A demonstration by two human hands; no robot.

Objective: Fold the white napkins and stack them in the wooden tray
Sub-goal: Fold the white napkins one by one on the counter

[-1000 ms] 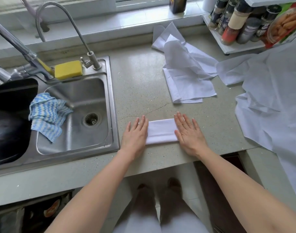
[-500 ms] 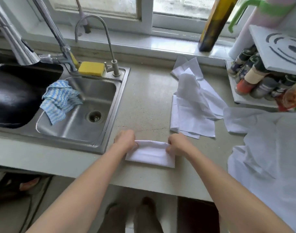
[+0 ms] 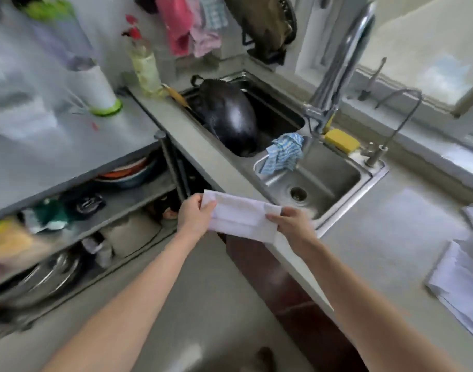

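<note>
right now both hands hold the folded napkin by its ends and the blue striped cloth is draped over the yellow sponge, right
Not quite. The head view shows the blue striped cloth draped over the sink divider, beside the yellow sponge, not over it. The left hand and right hand do hold the folded napkin by its ends.

Both forearms are bare from the lower edge of the view up to the wrists; no sleeve, cuff, watch, bracelet or glove covers them. The left hand (image 3: 196,220) and the right hand (image 3: 293,226) are bare too, with no ring on the fingers that show. Near the bottom edge, between the arms, a dark blurred shoe tip (image 3: 265,357) shows.
</note>
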